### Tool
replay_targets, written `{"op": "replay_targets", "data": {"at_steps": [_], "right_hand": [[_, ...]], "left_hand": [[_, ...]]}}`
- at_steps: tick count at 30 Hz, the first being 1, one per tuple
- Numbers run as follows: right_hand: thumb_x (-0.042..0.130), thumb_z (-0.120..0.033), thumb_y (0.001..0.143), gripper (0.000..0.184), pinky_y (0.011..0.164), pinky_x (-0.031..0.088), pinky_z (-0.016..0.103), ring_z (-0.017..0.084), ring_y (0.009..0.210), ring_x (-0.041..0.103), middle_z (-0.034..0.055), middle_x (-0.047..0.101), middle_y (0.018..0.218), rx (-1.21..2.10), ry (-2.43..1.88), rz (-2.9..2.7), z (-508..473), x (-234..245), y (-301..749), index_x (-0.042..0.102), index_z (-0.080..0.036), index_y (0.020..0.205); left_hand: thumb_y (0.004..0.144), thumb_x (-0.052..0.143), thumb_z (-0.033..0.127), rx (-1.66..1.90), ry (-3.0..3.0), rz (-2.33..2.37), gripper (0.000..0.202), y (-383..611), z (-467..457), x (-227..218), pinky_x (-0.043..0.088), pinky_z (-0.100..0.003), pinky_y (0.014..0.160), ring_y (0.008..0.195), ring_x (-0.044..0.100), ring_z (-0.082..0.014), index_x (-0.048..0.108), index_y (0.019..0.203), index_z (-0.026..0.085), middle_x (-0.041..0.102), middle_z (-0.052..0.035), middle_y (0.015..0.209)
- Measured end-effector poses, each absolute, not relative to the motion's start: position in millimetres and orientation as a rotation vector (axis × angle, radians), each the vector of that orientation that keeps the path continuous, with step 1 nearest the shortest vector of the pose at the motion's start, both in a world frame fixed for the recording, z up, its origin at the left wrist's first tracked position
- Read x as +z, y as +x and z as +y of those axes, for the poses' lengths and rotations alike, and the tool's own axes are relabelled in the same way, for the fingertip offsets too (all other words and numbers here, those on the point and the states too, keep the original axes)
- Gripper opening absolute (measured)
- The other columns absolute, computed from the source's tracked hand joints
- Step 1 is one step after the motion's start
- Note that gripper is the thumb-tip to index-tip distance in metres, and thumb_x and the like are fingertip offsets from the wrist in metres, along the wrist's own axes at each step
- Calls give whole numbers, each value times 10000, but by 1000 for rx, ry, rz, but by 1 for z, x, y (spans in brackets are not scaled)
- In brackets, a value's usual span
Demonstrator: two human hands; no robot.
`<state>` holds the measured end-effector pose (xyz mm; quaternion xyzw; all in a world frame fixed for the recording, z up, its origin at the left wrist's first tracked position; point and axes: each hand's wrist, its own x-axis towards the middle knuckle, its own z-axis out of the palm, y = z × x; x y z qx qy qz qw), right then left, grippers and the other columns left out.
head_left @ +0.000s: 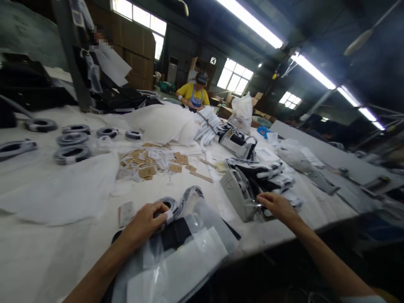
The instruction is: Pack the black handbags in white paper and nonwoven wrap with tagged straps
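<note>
My left hand (pixel 145 223) is closed on a coiled grey strap (pixel 169 203) with a white band round it. The strap's loose end (pixel 191 192) arches away to the right. Beneath that hand lies a clear plastic bag (pixel 186 261) with black and white contents, at the table's front edge. My right hand (pixel 277 206) pinches with thumb and fingertips beside a grey tape dispenser (pixel 236 195) marked with an H. Something shiny, apparently clear tape, shows at those fingertips.
Several coiled straps (pixel 72 154) lie at the left. Brown paper tags (pixel 147 171) are heaped mid-table, near flat wooden strips (pixel 202 176). Bundled black-and-white straps (pixel 259 168) stand behind the dispenser. A person in yellow (pixel 194 94) works at the far side. White foam sheeting (pixel 160 122) covers part of the table.
</note>
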<state>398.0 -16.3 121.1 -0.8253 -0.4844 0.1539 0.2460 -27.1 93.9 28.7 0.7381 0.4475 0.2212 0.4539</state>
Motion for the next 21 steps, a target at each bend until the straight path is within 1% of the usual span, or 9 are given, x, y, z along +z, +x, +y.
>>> {"op": "replay_targets", "data": {"at_steps": [1, 3, 5, 7, 9, 10, 15, 17, 21], "right_hand": [[692, -460, 666, 262, 707, 470, 330, 257, 799, 649, 45, 727, 748, 516, -2269, -1250, -21, 115, 408, 758, -221, 752], [698, -491, 642, 341, 672, 468, 313, 241, 774, 642, 57, 716, 739, 671, -2253, -1103, -26, 103, 421, 760, -189, 788], [689, -537, 643, 439, 666, 469, 299, 222, 780, 640, 71, 719, 791, 745, -2220, -1012, -26, 92, 426, 760, -166, 868], [692, -559, 634, 482, 683, 467, 292, 211, 818, 637, 81, 723, 866, 797, -2183, -959, -23, 86, 428, 758, -164, 902], [706, -557, 606, 474, 683, 459, 290, 204, 819, 630, 84, 721, 876, 830, -2158, -923, -17, 81, 428, 760, -162, 863], [715, -546, 588, 457, 674, 453, 288, 199, 797, 624, 82, 717, 849, 839, -2147, -907, -13, 80, 427, 758, -159, 827], [742, -453, 522, 329, 619, 408, 274, 155, 621, 561, 32, 652, 618, 788, -2071, -878, -4, 76, 426, 712, -148, 641], [740, -441, 524, 314, 624, 410, 279, 158, 622, 557, 28, 656, 616, 740, -2031, -881, -7, 79, 426, 715, -149, 637], [719, -456, 567, 337, 661, 433, 279, 181, 717, 594, 40, 704, 726, 654, -1975, -871, -24, 85, 426, 748, -159, 722]], "left_hand": [[777, 502, 438, 530, 1814, 1099, 324, -27, 96, 26, 465, -325, 782, 861, 625, -244, 697, 856, 192, 711, -42, 867], [772, 499, 469, 509, 1805, 1081, 354, -28, 99, 23, 467, -336, 792, 858, 631, -252, 698, 861, 189, 712, -50, 875], [768, 501, 477, 507, 1803, 1072, 358, -28, 101, 21, 464, -343, 808, 860, 634, -255, 697, 854, 190, 714, -53, 879], [764, 508, 480, 513, 1800, 1073, 356, -29, 102, 19, 461, -347, 819, 868, 637, -259, 696, 853, 191, 716, -55, 884], [765, 513, 489, 502, 1786, 1071, 364, -29, 102, 19, 466, -344, 803, 858, 640, -260, 696, 858, 188, 716, -57, 876], [767, 515, 494, 498, 1776, 1064, 369, -29, 102, 19, 469, -341, 790, 845, 641, -258, 696, 859, 186, 716, -56, 868], [768, 534, 495, 520, 1745, 1025, 363, -30, 102, 20, 468, -333, 783, 825, 644, -252, 697, 852, 182, 719, -52, 853], [767, 537, 494, 517, 1743, 1028, 362, -30, 102, 22, 463, -335, 796, 837, 646, -254, 696, 854, 181, 719, -52, 861], [758, 542, 518, 494, 1724, 1040, 384, -30, 100, 26, 468, -328, 769, 820, 644, -252, 697, 853, 180, 717, -48, 852]]}}
